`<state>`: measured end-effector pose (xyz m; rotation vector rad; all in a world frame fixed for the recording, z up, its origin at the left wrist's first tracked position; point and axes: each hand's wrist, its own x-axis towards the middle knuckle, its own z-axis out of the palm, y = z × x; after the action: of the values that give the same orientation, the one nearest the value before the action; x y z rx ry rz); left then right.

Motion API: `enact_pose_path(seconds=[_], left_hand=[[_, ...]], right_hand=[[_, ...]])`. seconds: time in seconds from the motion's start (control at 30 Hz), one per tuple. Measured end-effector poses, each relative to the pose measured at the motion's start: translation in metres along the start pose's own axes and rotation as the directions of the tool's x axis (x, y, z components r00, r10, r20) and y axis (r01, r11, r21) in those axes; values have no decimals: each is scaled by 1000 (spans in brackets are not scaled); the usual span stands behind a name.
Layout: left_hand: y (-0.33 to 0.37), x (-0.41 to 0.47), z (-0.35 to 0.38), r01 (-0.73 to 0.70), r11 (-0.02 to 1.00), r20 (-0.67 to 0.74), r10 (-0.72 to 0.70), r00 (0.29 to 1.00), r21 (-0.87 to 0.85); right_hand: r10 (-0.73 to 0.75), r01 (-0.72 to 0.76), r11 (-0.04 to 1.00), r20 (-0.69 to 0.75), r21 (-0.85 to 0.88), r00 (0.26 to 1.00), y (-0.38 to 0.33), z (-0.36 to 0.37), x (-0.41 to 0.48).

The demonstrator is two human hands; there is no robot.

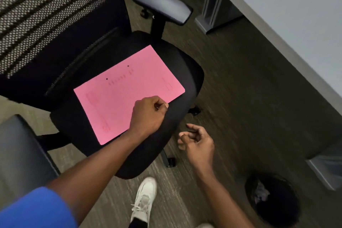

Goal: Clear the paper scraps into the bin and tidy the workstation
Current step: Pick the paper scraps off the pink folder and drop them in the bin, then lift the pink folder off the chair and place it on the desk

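Note:
A pink folder (127,92) lies flat on the black seat of an office chair (181,83). My left hand (148,114) rests on the folder's near right edge, fingers pinched on that edge. To the right, my right hand (196,140) hovers above the carpet beside the seat, fingers loosely curled and holding nothing. A black round bin (273,207) stands on the floor at the lower right, with crumpled paper scraps (260,193) inside.
The chair's mesh back (46,16) fills the upper left and its armrests (162,5) flank the seat. A grey desk top (288,5) runs along the upper right. My white shoe (144,200) stands on the carpet below the seat.

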<state>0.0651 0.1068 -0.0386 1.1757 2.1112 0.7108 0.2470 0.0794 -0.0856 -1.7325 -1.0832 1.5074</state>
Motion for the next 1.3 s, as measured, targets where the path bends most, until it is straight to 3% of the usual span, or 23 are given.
enact_pose_path(seconds=[0.13,0.33,0.53,0.63,0.8,1.3], left_hand=[[-18,29,-37,11,999,-97,-8,995,31],[-54,77,-88,-17,955,-176,72,982,295],[-89,114,-126,87,858,-90,-48,995,507],[-102,116,-133,174,866,-63,-164,985,468],[-110,109,-131,124,860,-56,-112,992,496],[-79,31,-117,152,946,61,-176,982,288]], right_hand=[[79,-89,987,79,131,994,-16,45,-7],[123,-142,974,114,178,986,-24,98,-18],[198,-216,944,96,251,975,-27,131,-24],[195,-214,947,100,239,976,-26,141,-26],[189,-207,952,100,227,977,-26,142,-27],[79,-75,995,-62,60,995,14,56,-52]])
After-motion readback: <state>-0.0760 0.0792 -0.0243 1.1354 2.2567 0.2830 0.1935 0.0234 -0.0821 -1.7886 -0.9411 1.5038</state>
